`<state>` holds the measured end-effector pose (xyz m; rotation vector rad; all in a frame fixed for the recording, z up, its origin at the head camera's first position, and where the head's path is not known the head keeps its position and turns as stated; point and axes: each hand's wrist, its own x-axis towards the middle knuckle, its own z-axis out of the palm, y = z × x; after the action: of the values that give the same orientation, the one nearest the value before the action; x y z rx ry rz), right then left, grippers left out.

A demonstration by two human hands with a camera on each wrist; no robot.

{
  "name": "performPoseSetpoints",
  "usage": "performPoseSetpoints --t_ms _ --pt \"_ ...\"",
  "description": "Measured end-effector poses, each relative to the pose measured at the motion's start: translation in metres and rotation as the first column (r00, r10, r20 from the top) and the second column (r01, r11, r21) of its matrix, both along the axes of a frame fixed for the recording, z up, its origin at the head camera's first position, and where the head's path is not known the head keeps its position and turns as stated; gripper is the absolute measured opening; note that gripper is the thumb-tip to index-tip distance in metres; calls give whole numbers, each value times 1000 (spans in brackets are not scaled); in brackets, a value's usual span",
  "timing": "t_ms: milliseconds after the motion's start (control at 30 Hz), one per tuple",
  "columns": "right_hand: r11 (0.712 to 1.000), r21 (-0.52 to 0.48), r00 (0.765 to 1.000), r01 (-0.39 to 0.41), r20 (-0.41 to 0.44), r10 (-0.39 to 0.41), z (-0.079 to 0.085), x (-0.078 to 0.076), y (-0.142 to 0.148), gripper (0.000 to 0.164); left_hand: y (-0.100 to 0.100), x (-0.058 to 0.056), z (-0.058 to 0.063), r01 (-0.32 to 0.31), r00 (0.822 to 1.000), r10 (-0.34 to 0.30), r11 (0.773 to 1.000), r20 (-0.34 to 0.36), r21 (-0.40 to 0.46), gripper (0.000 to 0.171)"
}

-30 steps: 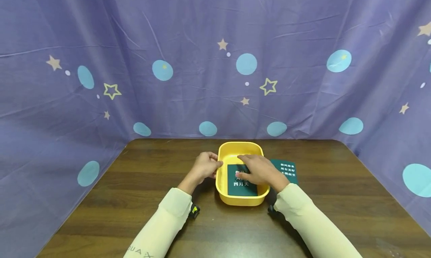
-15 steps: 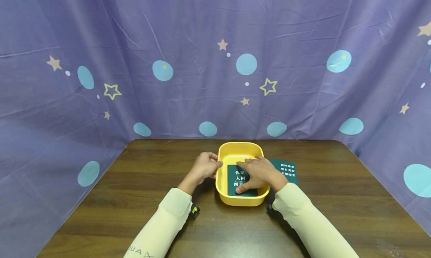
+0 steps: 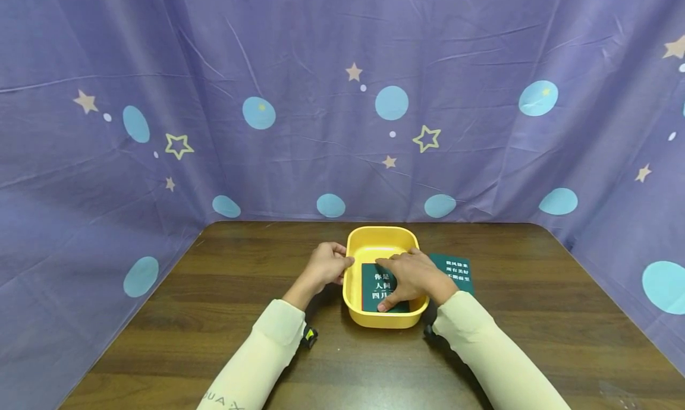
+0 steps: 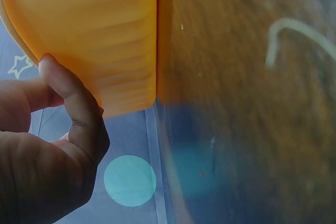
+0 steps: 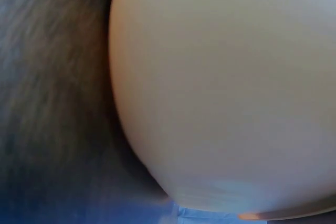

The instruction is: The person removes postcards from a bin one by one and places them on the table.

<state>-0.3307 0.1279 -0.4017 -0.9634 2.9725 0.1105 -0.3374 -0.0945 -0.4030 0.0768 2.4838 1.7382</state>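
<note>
A yellow plastic bin (image 3: 385, 319) stands on the table, its wall (image 4: 121, 35) close up in the left wrist view. My left hand (image 3: 325, 264) pinches its left rim between thumb and fingers. Inside lies a dark green booklet (image 3: 371, 285) with white characters, a thin red line along its left edge. My right hand (image 3: 414, 276) spans it, thumb near the front edge and fingertips near the back edge, covering its right part. In the right wrist view a pale, blurred surface fills most of the picture and no fingers show.
Another dark green booklet (image 3: 455, 270) with white characters lies on the wooden table (image 3: 257, 261) right of the bin, partly behind my right wrist. A purple curtain (image 3: 332, 148) with stars and blue dots hangs behind the table.
My right hand has lowered onto the booklet and spread, its thumb moving to the front edge. The red line on the booklet's left edge now shows. The left hand and bin stay put.
</note>
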Motion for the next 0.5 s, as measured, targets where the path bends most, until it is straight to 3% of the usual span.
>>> performPoseSetpoints --t_ms 500 --pt "995 -100 1000 -23 -15 22 -1 -1 2 110 1 0 0 -3 1000 3 1000 -7 8 26"
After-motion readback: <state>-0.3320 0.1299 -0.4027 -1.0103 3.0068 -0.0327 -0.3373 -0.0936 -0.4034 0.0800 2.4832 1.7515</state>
